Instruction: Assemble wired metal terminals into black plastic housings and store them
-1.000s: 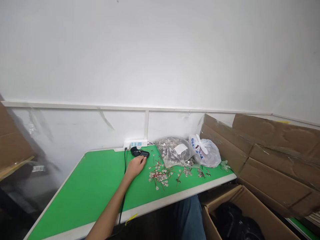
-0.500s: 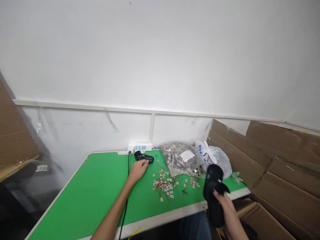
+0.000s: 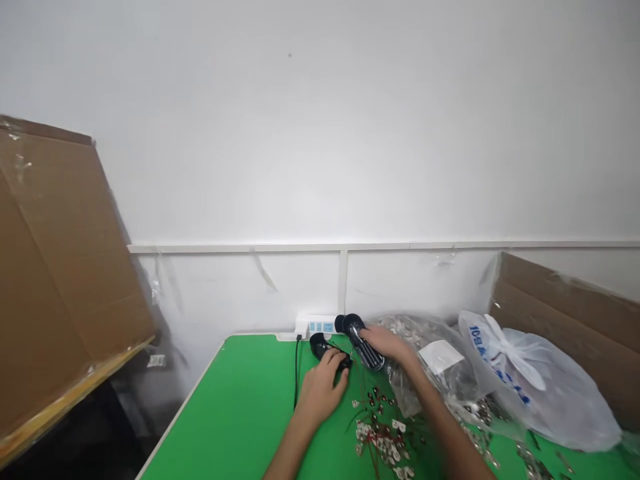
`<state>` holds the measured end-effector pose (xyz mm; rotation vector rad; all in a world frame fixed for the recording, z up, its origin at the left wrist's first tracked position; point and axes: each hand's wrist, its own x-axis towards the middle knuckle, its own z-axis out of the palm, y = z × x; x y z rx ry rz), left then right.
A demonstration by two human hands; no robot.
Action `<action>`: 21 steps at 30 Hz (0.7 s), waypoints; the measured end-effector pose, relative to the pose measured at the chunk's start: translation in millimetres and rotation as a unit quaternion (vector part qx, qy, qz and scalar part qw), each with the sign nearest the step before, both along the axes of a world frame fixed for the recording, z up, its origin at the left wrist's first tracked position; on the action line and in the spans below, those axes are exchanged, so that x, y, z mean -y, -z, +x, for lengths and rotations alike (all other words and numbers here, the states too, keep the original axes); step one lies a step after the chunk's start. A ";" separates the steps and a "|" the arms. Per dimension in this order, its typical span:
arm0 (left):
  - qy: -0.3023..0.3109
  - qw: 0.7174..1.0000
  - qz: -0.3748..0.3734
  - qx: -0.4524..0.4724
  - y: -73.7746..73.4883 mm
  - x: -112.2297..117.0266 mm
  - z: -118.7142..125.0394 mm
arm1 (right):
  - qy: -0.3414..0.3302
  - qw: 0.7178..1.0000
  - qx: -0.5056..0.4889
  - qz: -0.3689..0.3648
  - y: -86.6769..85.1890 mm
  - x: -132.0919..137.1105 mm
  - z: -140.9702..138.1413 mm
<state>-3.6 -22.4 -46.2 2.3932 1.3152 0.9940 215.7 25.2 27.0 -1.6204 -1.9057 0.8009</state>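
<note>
My right hand (image 3: 383, 341) is closed round a black handheld device (image 3: 367, 350) with a rounded head and ribbed handle, at the back of the green table. Just left of it, a second black device (image 3: 319, 345) with a curved head lies by the wall. My left hand (image 3: 323, 393) has its curled fingers on this one's handle, partly hiding it. In front of the hands is a loose pile of small white and metal pieces (image 3: 383, 440) with thin reddish-brown stems.
A white power strip (image 3: 315, 325) with a black cable (image 3: 296, 373) stands against the wall. A clear bag of metal parts (image 3: 407, 390) and a tied white bag (image 3: 555, 387) lie on the right. Cardboard rises at left (image 3: 70, 267) and right (image 3: 565, 300).
My right hand has carried its black device from the table's front right edge to the back, beside the other one. My left hand stays at its device. The view has turned left.
</note>
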 end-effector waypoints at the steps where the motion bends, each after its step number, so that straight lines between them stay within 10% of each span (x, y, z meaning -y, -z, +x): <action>1: -0.016 1.000 -0.006 -0.026 0.8 -0.5 2.1 | -0.005 1.000 0.004 -0.003 4.5 -4.5 -1.8; 21: -0.164 0.983 -0.015 -0.080 0.7 -2.1 7.6 | 0.068 0.991 0.101 0.046 23.3 26.0 -21.3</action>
